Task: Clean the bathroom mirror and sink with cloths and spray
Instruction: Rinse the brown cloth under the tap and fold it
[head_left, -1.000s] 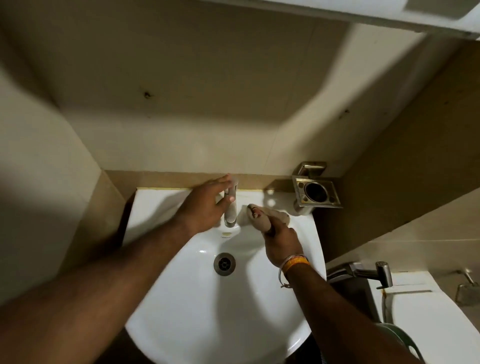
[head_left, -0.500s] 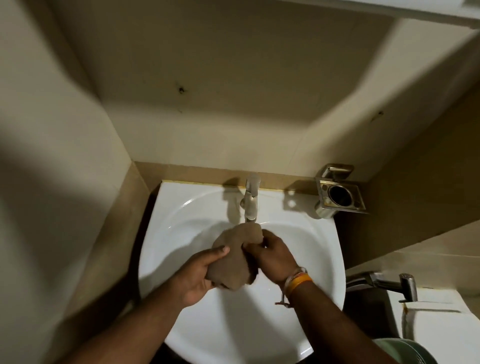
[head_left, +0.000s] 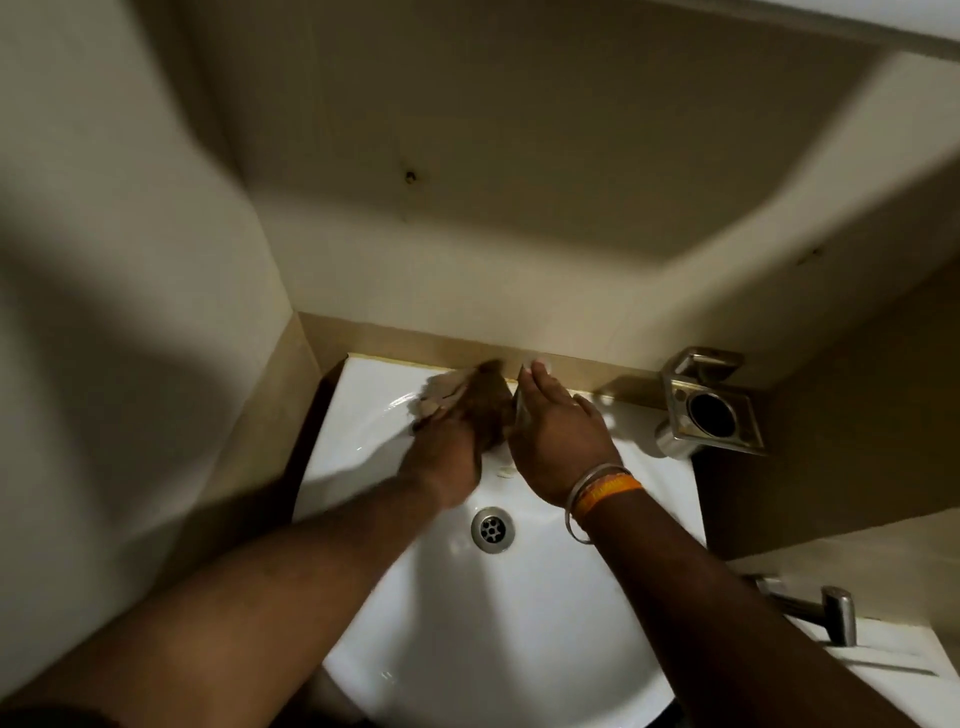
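The white sink (head_left: 519, 623) fills the lower middle of the head view, its drain (head_left: 492, 529) in the centre. My left hand (head_left: 457, 447), blurred by motion, holds a beige cloth (head_left: 436, 397) against the sink's back-left rim, beside the tap. My right hand (head_left: 561, 441), with bangles on its wrist, lies over the tap with fingers stretched toward the wall. Only a thin metal sliver of the tap (head_left: 518, 410) shows between the two hands. No mirror or spray bottle is in view.
A steel wall holder (head_left: 711, 410) hangs at the sink's back right. A metal hand sprayer (head_left: 831, 613) and a white fixture (head_left: 909, 670) sit at the lower right. Walls close in on the left and behind.
Both hands left the middle of the basin and went back to the tap. The cloth moved with my left hand to the back-left rim; my right hand let go of it.
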